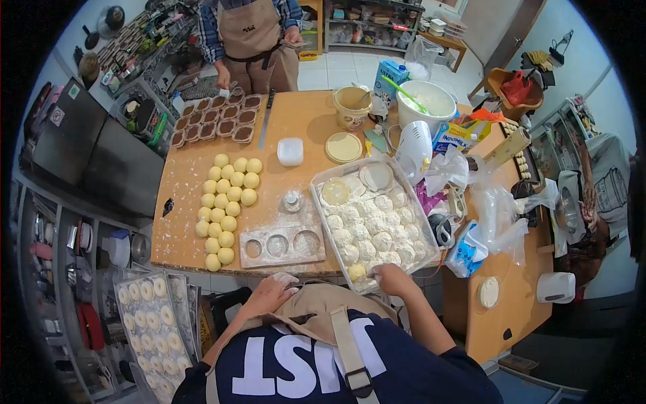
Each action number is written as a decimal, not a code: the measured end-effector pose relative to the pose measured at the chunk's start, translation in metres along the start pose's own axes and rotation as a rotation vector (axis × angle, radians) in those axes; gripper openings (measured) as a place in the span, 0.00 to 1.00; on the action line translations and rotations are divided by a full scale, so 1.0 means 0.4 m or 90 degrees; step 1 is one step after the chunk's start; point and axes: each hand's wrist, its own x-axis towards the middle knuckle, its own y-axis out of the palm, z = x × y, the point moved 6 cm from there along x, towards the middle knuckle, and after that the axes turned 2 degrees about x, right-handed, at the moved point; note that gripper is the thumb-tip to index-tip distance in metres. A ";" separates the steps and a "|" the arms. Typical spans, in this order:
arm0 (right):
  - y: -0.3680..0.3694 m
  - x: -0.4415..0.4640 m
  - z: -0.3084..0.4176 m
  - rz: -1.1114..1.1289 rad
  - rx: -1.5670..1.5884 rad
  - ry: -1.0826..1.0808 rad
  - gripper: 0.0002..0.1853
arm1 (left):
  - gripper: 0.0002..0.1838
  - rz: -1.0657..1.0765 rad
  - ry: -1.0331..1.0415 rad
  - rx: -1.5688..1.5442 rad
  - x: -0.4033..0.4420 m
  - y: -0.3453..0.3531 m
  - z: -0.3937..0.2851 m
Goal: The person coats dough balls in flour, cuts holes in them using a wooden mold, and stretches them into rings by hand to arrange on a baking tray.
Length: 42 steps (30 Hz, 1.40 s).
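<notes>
My right hand (396, 279) is at the near edge of a white tray (425, 222), its fingers bent over the rim beside a yellow dough ball (356, 272); what they grip is too small to tell. Flour-coated dough balls (381, 241) fill the tray. My left hand (276, 289), floury, rests near the table's front edge with its fingers partly spread and nothing in them. Just beyond it lies a floured board with three round holes (291, 244). Rows of plain yellow dough balls (234, 194) sit to the left.
A co-worker (249, 40) stands across the table (296, 108) by chocolate-filled cups (210, 115) and a knife (267, 116). A bucket (351, 109), white bowl (431, 101), mixer (414, 149) and plastic bags (494, 209) stand right. Ring-shaped dough (151, 330) lies on a tray lower left.
</notes>
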 end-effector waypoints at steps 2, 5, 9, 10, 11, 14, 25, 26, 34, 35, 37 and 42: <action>0.052 0.020 -0.038 0.004 -0.055 -0.082 0.17 | 0.17 -0.030 0.041 0.002 0.001 0.015 0.016; 0.082 0.015 0.006 0.101 -0.175 -0.030 0.14 | 0.17 -0.044 0.063 0.018 0.011 -0.013 -0.024; 0.089 0.016 0.004 0.096 -0.176 0.043 0.14 | 0.16 -0.045 0.081 0.013 0.018 -0.010 -0.032; 0.105 0.025 -0.005 0.105 -0.180 0.026 0.15 | 0.16 -0.047 0.084 0.013 0.020 -0.010 -0.031; 0.130 0.039 -0.027 0.114 -0.183 0.009 0.16 | 0.16 -0.041 0.083 0.010 0.018 -0.009 -0.029; 0.132 0.057 -0.014 0.186 -0.195 -0.005 0.17 | 0.16 -0.035 0.086 -0.001 0.016 -0.006 -0.034; 0.114 0.106 0.013 0.208 -0.183 -0.009 0.20 | 0.18 -0.005 0.017 -0.002 0.010 -0.007 -0.012; 0.089 0.095 0.034 0.199 -0.171 -0.027 0.19 | 0.18 -0.009 0.017 -0.004 0.013 -0.010 -0.013; -0.002 0.093 0.028 0.002 -0.035 -0.044 0.17 | 0.19 -0.078 0.080 0.034 0.028 -0.011 -0.020; -0.008 0.091 0.033 -0.028 -0.009 -0.046 0.17 | 0.19 -0.067 0.073 0.036 0.031 -0.011 -0.022; -0.003 0.091 0.038 -0.054 0.003 -0.046 0.16 | 0.18 -0.047 0.058 0.038 0.035 -0.013 -0.031; 0.033 0.074 0.068 -0.088 -0.106 -0.093 0.15 | 0.17 -0.022 0.028 0.041 0.042 -0.023 -0.043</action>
